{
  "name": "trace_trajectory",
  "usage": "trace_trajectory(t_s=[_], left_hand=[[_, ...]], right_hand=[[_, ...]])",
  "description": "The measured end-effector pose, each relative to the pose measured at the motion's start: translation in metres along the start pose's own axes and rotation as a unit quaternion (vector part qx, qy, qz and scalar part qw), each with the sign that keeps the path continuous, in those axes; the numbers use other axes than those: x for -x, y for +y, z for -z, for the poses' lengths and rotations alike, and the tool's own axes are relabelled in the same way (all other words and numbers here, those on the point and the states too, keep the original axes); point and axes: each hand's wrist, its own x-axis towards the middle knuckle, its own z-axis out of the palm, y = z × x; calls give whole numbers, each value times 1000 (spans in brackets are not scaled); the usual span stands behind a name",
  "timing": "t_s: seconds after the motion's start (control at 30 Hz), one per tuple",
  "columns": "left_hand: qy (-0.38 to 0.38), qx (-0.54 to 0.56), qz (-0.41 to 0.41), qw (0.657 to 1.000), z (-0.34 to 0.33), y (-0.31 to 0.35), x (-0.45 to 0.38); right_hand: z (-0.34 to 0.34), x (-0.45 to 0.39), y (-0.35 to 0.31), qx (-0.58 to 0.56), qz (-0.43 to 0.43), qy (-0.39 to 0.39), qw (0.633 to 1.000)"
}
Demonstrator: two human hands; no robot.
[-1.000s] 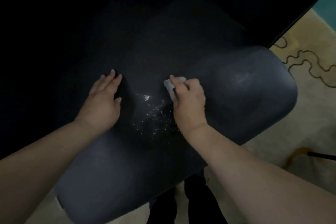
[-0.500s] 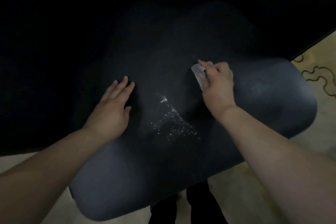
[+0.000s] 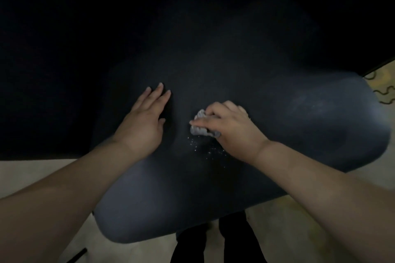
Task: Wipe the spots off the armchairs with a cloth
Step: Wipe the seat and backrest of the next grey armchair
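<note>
A dark blue-grey armchair seat (image 3: 299,134) fills the middle of the view. A patch of small white spots (image 3: 205,149) speckles it near the centre. My right hand (image 3: 233,128) grips a crumpled light grey cloth (image 3: 199,127) and presses it on the seat at the top edge of the spots. My left hand (image 3: 145,121) lies flat on the seat to the left of the spots, fingers together, holding nothing.
The far part of the armchair is lost in darkness. Pale floor (image 3: 32,175) shows at the left and below. A patterned carpet (image 3: 382,89) shows at the right edge. My dark trouser legs (image 3: 215,243) stand below the seat's front edge.
My right hand with the cloth swung out to the right, then came back left and down onto the spots. Fewer spots show now. My left hand stayed flat on the seat.
</note>
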Motion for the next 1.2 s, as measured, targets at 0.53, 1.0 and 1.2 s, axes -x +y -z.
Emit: trace_trajectory(t_s=[0.53,1.0,1.2], left_hand=[[-2,7,9,1000,-6,2,11],[-10,4,-15,1000,-7,-14,25],[-13,6,-18,1000,-8,-16,23]], right_hand=[[-40,62,-37,-102,-344,267,895],[-61,10,-86,-140,-355,298,875],[-57,13,-75,-90,-183,181,962]])
